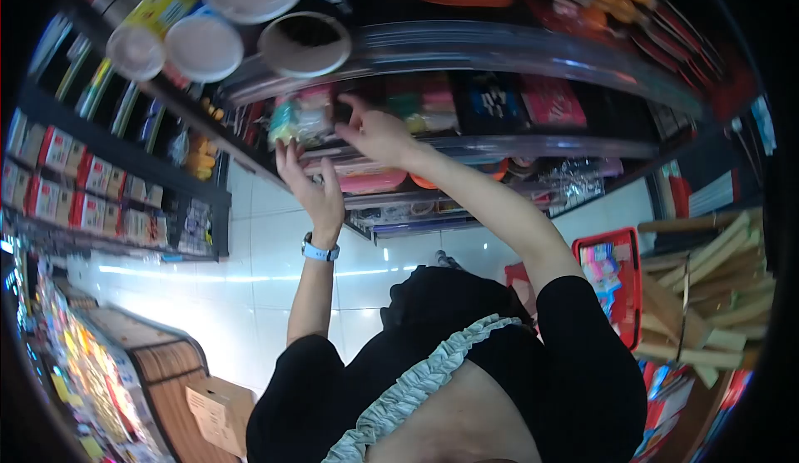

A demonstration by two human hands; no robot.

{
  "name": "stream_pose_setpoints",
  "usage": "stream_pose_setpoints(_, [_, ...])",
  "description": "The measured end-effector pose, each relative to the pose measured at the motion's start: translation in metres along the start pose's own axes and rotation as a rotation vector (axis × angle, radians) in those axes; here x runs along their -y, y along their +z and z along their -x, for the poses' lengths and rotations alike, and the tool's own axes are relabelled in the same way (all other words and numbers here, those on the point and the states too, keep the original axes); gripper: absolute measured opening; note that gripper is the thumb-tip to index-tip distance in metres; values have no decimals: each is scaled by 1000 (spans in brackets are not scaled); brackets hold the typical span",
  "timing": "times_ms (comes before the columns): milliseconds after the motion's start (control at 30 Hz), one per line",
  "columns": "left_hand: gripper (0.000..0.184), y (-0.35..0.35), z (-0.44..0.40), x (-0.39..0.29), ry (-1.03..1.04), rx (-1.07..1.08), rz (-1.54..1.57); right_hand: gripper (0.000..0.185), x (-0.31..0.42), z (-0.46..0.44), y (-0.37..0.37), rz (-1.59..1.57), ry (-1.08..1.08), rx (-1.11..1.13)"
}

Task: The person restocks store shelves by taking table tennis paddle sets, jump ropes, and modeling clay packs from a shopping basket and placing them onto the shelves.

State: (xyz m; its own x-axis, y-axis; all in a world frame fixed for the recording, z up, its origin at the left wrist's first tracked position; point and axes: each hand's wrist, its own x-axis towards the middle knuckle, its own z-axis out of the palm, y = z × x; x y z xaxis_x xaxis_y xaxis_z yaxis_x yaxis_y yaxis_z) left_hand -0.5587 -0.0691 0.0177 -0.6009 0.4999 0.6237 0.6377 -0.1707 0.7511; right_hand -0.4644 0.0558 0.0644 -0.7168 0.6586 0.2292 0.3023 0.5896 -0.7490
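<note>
My left hand [315, 190], with a light-blue watch [320, 249] on its wrist, is raised to the shelf with thumb and fingers apart. Its fingertips meet the lower edge of a clear-wrapped pack [301, 119] with teal, yellow and pink contents. Just right of that pack is my right hand [379, 136], thumb and fingers spread; I see nothing held in it. Similar wrapped packs [423, 107] lie farther right on the same shelf, beside a black pack [493, 107] and a pink pack [553, 102].
Round white-ended containers [204, 48] stand on the shelf above. Pink and orange goods [374, 178] fill the one below. A red basket [635, 288] with packaged items is at my right, near wooden pieces [699, 296]. A cardboard box [220, 413] sits lower left; boxed goods [83, 180] line the left shelves.
</note>
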Motion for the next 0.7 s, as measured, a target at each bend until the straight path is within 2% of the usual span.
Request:
stream_pose_setpoints(33, [58, 4, 3, -4, 5, 3, 3, 48, -1, 14, -6, 6, -98, -60])
stream_pose_setpoints(100, [48, 19, 11, -7, 87, 2, -11, 40, -11, 43, -11, -83, -135, -148])
stream_pose_setpoints(167, [45, 38, 18, -21, 180, 88, -57, 30, -26, 75, -24, -101, -200, -230])
stream_pose_setpoints(233, [40, 70, 35, -23, 175, 244, 26, 20, -51, 112, -38, -202, -150, -305])
stream_pose_setpoints(267, [37, 88, 46, -36, 13, 336, 206, 17, -66, 133, -45, -187, -74, -325])
stream_pose_setpoints(333, [35, 121, 71, -31, -59, 629, 276, 14, -108, 176, -42, -95, 39, -422])
stream_pose_setpoints(433, [36, 166, 110, -60, -177, 1158, 235, 14, -169, 263, -55, -45, 391, -472])
stream_pose_setpoints(500, [32, 198, 146, -53, -157, 1379, 300, 13, -209, 338, -55, -40, 526, -614])
stream_pose_setpoints(533, [30, 212, 162, -49, -152, 1490, 300, 14, -216, 374, -61, -20, 672, -651])
stream_pose_setpoints(600, [27, 233, 185, -65, -116, 1678, 271, 17, -233, 453, -74, 8, 759, -777])
stream_pose_setpoints(667, [23, 252, 208, -91, -50, 1829, 217, 18, -254, 526, -82, 239, 1040, -825])
stream_pose_setpoints(700, [24, 263, 220, -100, -29, 1875, 210, 19, -240, 550, -109, 84, 1264, -910])
